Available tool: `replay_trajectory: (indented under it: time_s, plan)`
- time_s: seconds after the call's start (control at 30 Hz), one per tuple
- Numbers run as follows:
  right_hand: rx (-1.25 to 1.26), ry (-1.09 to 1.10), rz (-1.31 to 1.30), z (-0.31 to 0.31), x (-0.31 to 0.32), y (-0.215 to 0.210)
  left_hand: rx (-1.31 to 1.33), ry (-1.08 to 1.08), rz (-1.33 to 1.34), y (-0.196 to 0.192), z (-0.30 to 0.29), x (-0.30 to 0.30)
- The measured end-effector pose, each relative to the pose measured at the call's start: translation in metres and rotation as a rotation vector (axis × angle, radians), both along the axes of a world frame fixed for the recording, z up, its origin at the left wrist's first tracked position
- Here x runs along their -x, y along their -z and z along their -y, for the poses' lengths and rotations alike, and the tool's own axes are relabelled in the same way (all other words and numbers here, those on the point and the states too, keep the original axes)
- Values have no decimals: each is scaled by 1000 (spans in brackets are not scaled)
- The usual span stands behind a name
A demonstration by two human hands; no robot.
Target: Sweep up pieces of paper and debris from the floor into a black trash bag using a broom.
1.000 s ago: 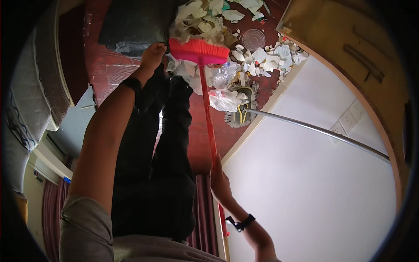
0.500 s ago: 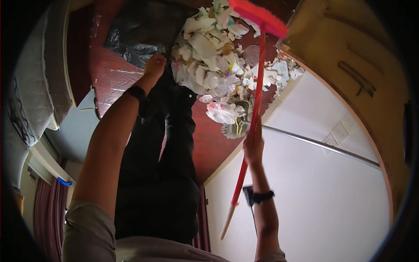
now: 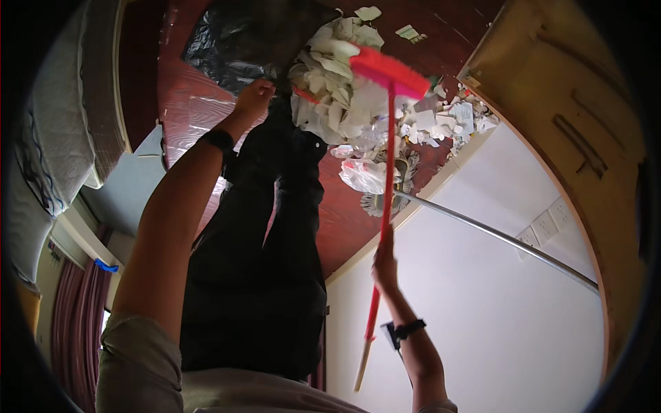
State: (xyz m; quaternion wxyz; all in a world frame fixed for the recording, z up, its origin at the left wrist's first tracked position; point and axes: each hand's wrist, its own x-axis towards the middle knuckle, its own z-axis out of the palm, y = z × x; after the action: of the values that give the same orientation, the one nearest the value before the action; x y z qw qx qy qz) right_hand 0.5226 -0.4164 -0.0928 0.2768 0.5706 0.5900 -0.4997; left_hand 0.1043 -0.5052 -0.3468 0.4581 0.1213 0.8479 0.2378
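Note:
My right hand (image 3: 385,265) is wrapped round the red handle of a broom (image 3: 391,158), whose red bristle head lies over a heap of crumpled paper scraps (image 3: 327,107) on the floor. The lower end of the handle is bare and pale. My left hand (image 3: 255,98) is closed on the edge of a black plastic bag (image 3: 231,45), which spreads over the floor to the left of the heap. A clear plastic bag (image 3: 363,176) lies at the near side of the heap.
Beside the clear bag is a grey-bristled brush (image 3: 375,203); a metal pole (image 3: 496,234) runs from there across the white wall (image 3: 441,310). A wooden furniture panel (image 3: 551,89) stands at right. Mattresses (image 3: 58,124) lean at left. Dark red flooring (image 3: 344,237) shows between.
The broom head has moved nearer and left, onto the paper heap, and my right hand has come down with the handle. Some scraps have shifted. My left hand keeps its hold on the bag.

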Motion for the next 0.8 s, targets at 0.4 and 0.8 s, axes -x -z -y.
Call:
replay_trajectory:
  time_s: [0.4, 0.8]
  plan:
    - [426, 204, -245, 46, 73, -105, 28, 239, 18, 27, 4, 35]
    - [37, 506, 189, 5, -32, -91, 445, 761, -102, 14, -16, -9]
